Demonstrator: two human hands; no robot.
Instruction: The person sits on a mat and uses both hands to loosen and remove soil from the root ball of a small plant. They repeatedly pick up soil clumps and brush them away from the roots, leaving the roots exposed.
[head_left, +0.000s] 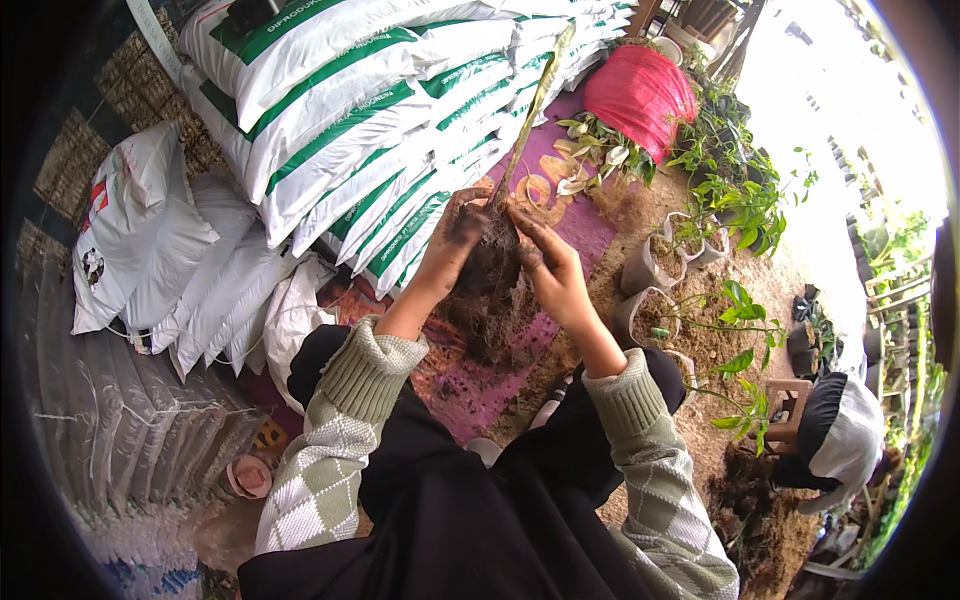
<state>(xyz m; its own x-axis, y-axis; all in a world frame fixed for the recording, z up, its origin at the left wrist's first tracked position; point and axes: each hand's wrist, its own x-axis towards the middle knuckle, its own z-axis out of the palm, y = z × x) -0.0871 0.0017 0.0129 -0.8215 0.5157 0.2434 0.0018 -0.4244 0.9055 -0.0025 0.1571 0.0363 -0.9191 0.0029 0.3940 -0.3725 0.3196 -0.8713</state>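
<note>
A long yellow-green plant stem (531, 120) rises, tilted, from a dark clump of fibrous roots (501, 244) in front of me. My left hand (461, 229) is curled around the clump's left side, its fingers blackened with dirt. On the other side, my right hand (551, 262) presses bent, dirty fingers against the roots near the stem's base. Below both hands, a loose dark heap of fibre and soil (487, 330) lies on a purple patterned mat (517, 382). The clump's lower end blends into this heap, so I cannot tell where they separate.
Stacked white-and-green sacks (360, 127) stand ahead and left, with smaller white bags (165, 247) nearer. A red mesh sack (641, 97) lies beyond the mat. Potted plants in grow bags (651, 262) line the right. A person (844, 435) bends beside a brown plastic stool (786, 409).
</note>
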